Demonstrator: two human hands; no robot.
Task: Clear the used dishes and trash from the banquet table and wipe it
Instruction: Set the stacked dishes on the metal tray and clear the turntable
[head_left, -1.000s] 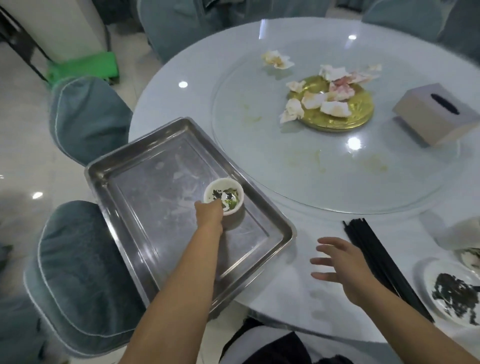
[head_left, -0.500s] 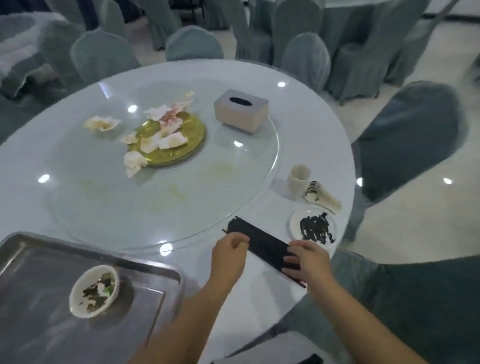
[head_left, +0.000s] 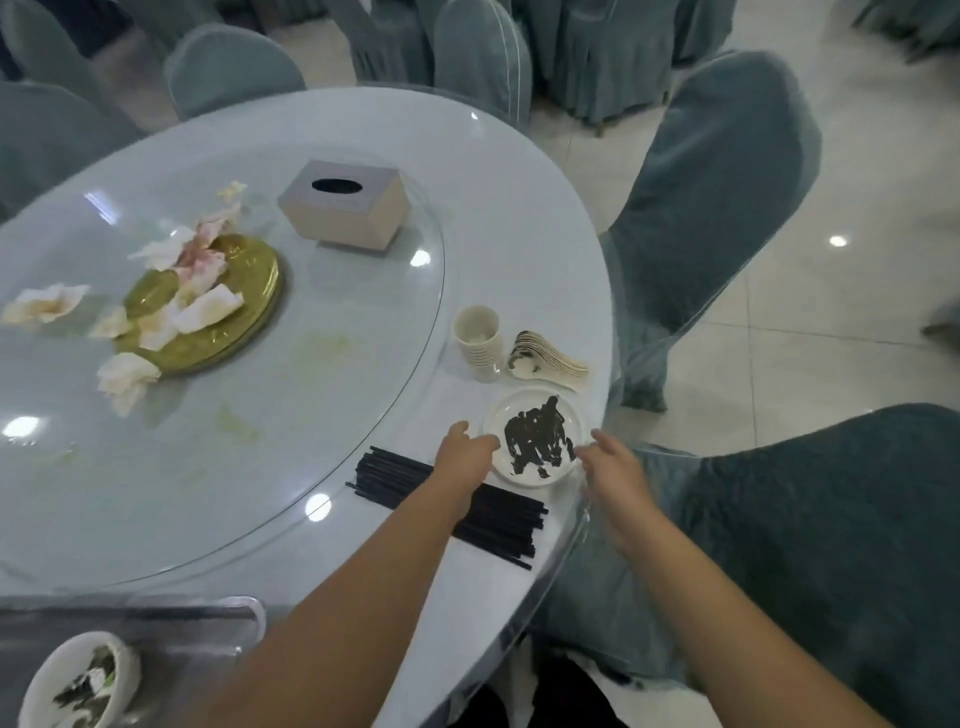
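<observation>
Both hands are now reaching past the chopsticks, which they were touching half a second ago, to the plate. Left hand is touching the plate's left rim with fingers loosely bent; right hand is sitting at its right rim, fingers spread and relaxed, gripping nothing. Dark leftovers are smearing the plate, which is lying near the table edge. Just behind the plate, stacked cups and stacked spoons are standing side by side. Left of the plate, the chopsticks are lying in a bundle under the left forearm. Farther left, crumpled napkins are littering a gold platter, with a tissue box behind. Nearer than the plate, a bowl is sitting in a tray.
</observation>
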